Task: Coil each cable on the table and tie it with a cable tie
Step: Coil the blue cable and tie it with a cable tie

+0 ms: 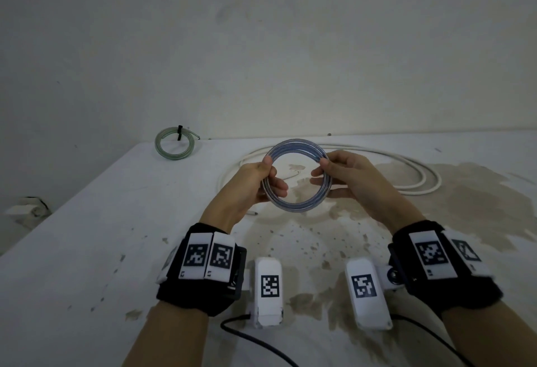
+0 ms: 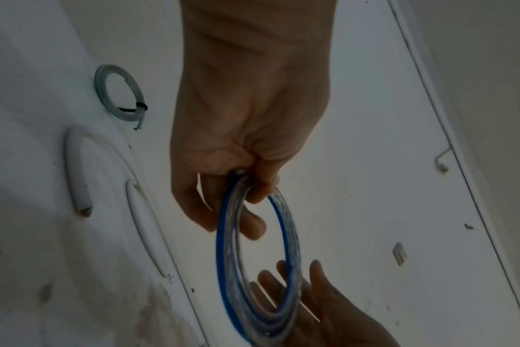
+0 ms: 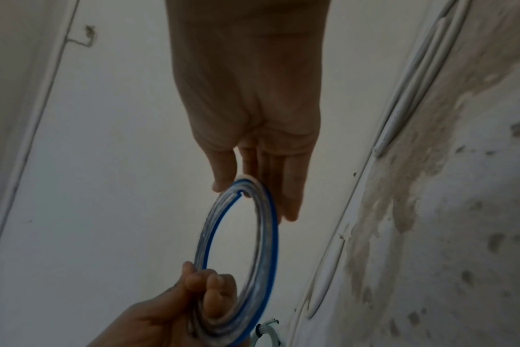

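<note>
A clear cable with a blue stripe, wound into a round coil point(image 1: 296, 208), hangs in the air above the table point(image 1: 87, 250) between both hands. My left hand point(image 1: 258, 180) grips the coil's left side with curled fingers point(image 2: 253, 225). My right hand point(image 1: 343, 175) pinches the right side between the thumb point(image 3: 223, 183) and straight fingers. In the wrist views the coil point(image 2: 220, 246) point(image 3: 205, 234) appears edge-on, and no tie shows on it. A greenish coil point(image 1: 158, 148) bound with a black cable tie point(image 1: 179, 133) lies at the far left corner.
A long white cable point(image 1: 415, 191) lies in loose loops on the table behind and to the right of my hands, also seen as the white cable point(image 2: 74, 169) in the left wrist view. The tabletop is stained brown at centre and right. A wall stands close behind.
</note>
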